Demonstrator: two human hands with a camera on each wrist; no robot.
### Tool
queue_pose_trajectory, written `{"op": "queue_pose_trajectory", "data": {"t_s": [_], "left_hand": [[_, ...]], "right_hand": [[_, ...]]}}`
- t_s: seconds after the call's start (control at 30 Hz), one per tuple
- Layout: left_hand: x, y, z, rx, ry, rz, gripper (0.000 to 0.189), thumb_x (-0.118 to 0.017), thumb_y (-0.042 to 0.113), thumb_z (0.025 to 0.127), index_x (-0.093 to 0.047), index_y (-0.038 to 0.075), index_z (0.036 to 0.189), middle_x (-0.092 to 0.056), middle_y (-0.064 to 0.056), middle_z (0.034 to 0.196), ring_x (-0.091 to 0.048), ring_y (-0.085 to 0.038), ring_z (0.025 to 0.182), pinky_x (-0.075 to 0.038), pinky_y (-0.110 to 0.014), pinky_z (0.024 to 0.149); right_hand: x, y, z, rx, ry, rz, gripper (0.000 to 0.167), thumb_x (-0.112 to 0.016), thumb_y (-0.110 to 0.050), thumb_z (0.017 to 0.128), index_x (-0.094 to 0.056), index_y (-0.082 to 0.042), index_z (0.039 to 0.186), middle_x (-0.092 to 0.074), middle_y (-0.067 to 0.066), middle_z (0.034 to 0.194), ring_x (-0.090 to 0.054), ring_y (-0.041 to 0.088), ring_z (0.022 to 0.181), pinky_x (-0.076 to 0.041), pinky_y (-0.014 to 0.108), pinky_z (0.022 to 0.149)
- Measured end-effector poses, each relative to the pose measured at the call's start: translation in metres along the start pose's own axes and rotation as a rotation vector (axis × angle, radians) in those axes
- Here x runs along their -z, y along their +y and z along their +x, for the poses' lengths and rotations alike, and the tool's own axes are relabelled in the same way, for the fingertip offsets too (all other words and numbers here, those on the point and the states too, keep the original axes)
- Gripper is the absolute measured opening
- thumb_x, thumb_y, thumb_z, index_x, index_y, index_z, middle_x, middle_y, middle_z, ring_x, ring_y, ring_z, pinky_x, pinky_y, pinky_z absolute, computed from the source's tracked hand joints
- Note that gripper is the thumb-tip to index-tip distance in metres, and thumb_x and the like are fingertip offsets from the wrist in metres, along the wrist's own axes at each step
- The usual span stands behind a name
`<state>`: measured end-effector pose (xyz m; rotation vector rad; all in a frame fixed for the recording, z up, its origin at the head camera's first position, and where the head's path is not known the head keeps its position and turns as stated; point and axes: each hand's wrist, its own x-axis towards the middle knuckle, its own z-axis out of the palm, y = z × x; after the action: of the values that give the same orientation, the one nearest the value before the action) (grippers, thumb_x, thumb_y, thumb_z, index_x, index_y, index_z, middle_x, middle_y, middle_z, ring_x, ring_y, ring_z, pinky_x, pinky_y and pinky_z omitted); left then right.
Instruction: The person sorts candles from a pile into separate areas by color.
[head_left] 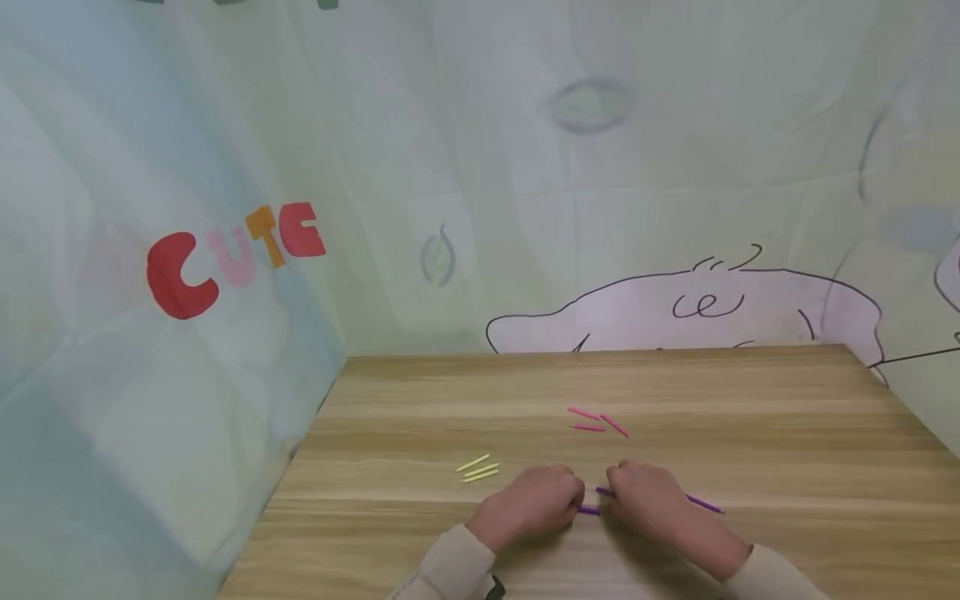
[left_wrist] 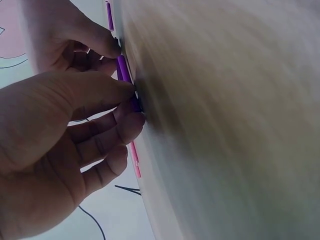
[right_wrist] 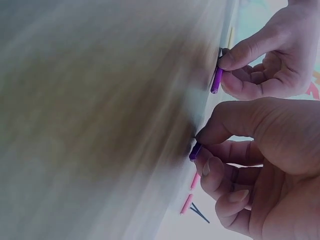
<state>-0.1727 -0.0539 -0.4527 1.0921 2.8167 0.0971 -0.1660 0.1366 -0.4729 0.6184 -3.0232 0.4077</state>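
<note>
My left hand point(head_left: 536, 502) is low over the wooden table and pinches a thin purple stick point(head_left: 589, 510) between thumb and fingertips. One end of that stick point(right_wrist: 217, 81) sticks out of the pinch in the right wrist view. Close beside it, my right hand point(head_left: 647, 502) pinches a second purple stick point(head_left: 603, 492), whose short end point(right_wrist: 195, 151) shows at the fingertips. The rest of each stick is hidden by fingers. A third purple stick point(head_left: 706, 504) lies on the table just right of the right hand.
Several yellow sticks point(head_left: 480, 468) lie side by side on the wooden table point(head_left: 390, 417), left of my hands. Farther back, three pink sticks point(head_left: 589, 427) form a loose group. A printed cloth point(head_left: 465, 167) hangs along the table's back and left edges.
</note>
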Motion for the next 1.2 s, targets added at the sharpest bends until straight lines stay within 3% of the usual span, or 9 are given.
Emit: {"op": "queue_pose_trajectory", "data": {"t_s": [0.3, 0.7, 0.83, 1.2], "left_hand": [[-0.002, -0.001, 0.000, -0.021, 0.022, 0.008, 0.009, -0.076, 0.014, 0.093, -0.075, 0.018, 0.085, -0.066, 0.009, 0.079, -0.054, -0.001, 0.069, -0.044, -0.014, 0.064], [-0.002, -0.001, 0.000, -0.014, 0.012, -0.019, 0.009, -0.076, 0.014, 0.093, -0.075, 0.018, 0.085, -0.065, 0.009, 0.078, -0.052, -0.001, 0.068, -0.044, -0.014, 0.064], [-0.006, -0.001, -0.001, -0.011, 0.006, -0.020, 0.009, -0.075, 0.015, 0.094, -0.075, 0.018, 0.086, -0.065, 0.010, 0.080, -0.052, 0.000, 0.070, -0.045, -0.014, 0.065], [-0.006, -0.002, -0.001, -0.002, 0.014, -0.028, 0.011, -0.074, 0.012, 0.093, -0.073, 0.017, 0.083, -0.065, 0.009, 0.078, -0.052, -0.001, 0.070, -0.044, -0.014, 0.065]], "right_hand": [[0.004, 0.003, -0.003, -0.013, 0.014, -0.022, 0.015, -0.075, -0.001, 0.081, -0.061, -0.005, 0.077, -0.059, 0.008, 0.073, -0.056, 0.024, 0.062, -0.054, 0.047, 0.057], [0.012, 0.014, -0.009, -0.072, -0.038, -0.019, 0.011, -0.075, 0.000, 0.080, -0.065, -0.004, 0.079, -0.061, 0.008, 0.075, -0.055, 0.020, 0.063, -0.053, 0.040, 0.056], [0.010, 0.019, -0.013, -0.073, -0.025, -0.028, 0.012, -0.077, -0.004, 0.084, -0.066, -0.004, 0.080, -0.062, 0.007, 0.075, -0.056, 0.019, 0.063, -0.054, 0.039, 0.057], [0.012, 0.035, -0.023, -0.068, 0.009, -0.053, 0.013, -0.079, -0.006, 0.081, -0.066, -0.006, 0.081, -0.063, 0.005, 0.076, -0.059, 0.018, 0.064, -0.055, 0.039, 0.055]]}}
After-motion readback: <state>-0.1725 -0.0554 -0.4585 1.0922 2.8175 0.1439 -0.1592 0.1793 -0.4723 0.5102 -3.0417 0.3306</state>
